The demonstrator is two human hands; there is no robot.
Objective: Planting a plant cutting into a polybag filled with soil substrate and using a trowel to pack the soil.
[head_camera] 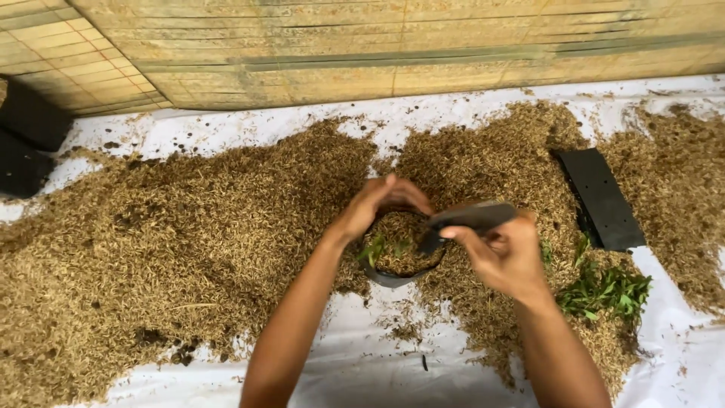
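Observation:
A small black plastic grow bag (393, 278) stands open on the white sheet, filled with brown husk mix and a small green seedling (374, 248) at its left side. My left hand (377, 204) curls over the bag's far rim, fingers bent onto the edge. The bag's right edge (472, 217) is pinched and pulled out flat by my right hand (506, 253). Both forearms reach in from the bottom of the view.
Brown husk mix (189, 227) is heaped across the white sheet (362, 370). A flat stack of black bags (602, 198) lies at the right, loose green seedlings (604, 291) below it. More black bags (26, 140) sit at the far left. A bamboo mat wall (377, 45) runs behind.

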